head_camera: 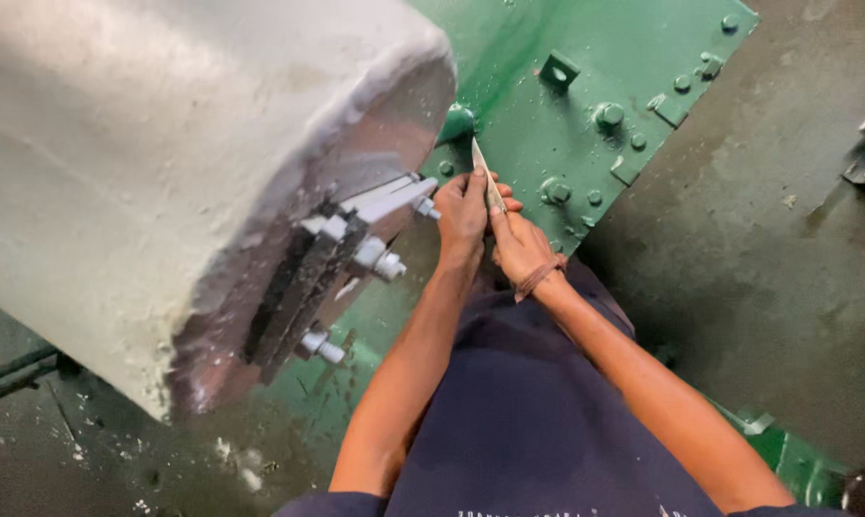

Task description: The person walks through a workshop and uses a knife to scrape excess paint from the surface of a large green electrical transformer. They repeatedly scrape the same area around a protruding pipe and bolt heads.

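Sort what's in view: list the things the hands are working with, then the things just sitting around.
In hand:
- left hand and right hand, both gripping the thin pointed blade
- green bolted plate right under the blade

Just around:
- big grey drum
- bolted bracket on its end
- white flakes on the floor

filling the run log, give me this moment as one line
left hand: on flat blade | right hand: gripping flat blade, tip up | behind: green bolted plate | left of hands: large pale cylinder
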